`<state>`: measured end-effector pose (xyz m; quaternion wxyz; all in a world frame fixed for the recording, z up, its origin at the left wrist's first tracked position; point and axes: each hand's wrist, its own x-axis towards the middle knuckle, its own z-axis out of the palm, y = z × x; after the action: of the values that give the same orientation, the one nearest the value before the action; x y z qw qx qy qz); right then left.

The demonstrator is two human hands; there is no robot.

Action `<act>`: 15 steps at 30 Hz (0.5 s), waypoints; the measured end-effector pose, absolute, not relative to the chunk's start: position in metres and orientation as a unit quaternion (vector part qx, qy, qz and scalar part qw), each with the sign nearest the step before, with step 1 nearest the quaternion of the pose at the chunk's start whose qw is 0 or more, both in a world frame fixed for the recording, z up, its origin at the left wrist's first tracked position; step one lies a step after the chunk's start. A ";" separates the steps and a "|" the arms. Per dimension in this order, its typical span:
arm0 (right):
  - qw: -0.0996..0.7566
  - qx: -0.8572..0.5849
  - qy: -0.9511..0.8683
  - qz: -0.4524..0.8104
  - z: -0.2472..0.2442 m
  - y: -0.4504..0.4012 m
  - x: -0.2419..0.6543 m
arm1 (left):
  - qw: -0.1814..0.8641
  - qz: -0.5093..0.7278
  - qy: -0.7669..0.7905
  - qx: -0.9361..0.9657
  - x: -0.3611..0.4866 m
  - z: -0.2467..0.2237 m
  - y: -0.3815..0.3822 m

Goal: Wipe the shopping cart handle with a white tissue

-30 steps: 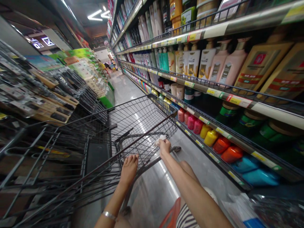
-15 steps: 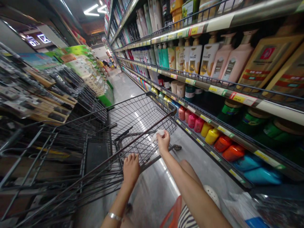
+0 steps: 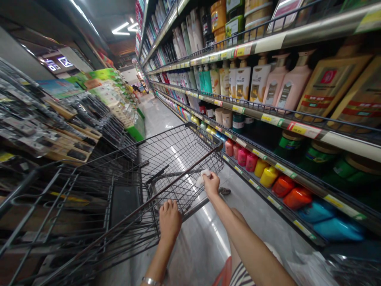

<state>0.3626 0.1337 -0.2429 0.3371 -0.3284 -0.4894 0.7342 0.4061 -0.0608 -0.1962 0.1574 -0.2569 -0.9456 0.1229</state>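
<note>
In front of me stands a black wire shopping cart [image 3: 190,137], its basket bare at the far end. My left hand [image 3: 170,218], with a silver band at the wrist, is closed on the wires of the cart's near side. Its fingertips are partly hidden behind the knuckles. Beside the same side, farther forward, my right hand [image 3: 212,184] pinches a crumpled white tissue [image 3: 204,175] between thumb and fingers. The tissue hangs in front of the basket wires; whether it touches them I cannot tell.
Shelves with pump bottles [image 3: 244,81] and tubs rise along the right. Coloured bottles [image 3: 269,176] fill the bottom shelf. On the left, racks of packaged goods [image 3: 65,127] stand close to the cart. The grey floor [image 3: 154,113] runs ahead between them. A clear plastic bag [image 3: 312,266] lies low right.
Both hands and the cart sit slightly lower and farther right in view, as the camera has shifted. The right hand still pinches the tissue and the left stays on the cart.
</note>
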 end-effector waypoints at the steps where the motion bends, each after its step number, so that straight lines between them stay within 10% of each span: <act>1: 0.338 -0.330 -0.492 0.731 -0.244 0.135 0.363 | 0.158 0.121 -0.946 -0.257 0.406 -0.196 -0.061; 15: 0.320 -0.394 -0.446 0.737 -0.286 0.160 0.388 | 0.174 0.099 -0.931 -0.306 0.400 -0.205 -0.079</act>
<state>0.3882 0.1596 -0.2862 0.3205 -0.3937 -0.4462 0.7370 0.3995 -0.0786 -0.2048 0.1735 -0.3061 -0.9307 0.0995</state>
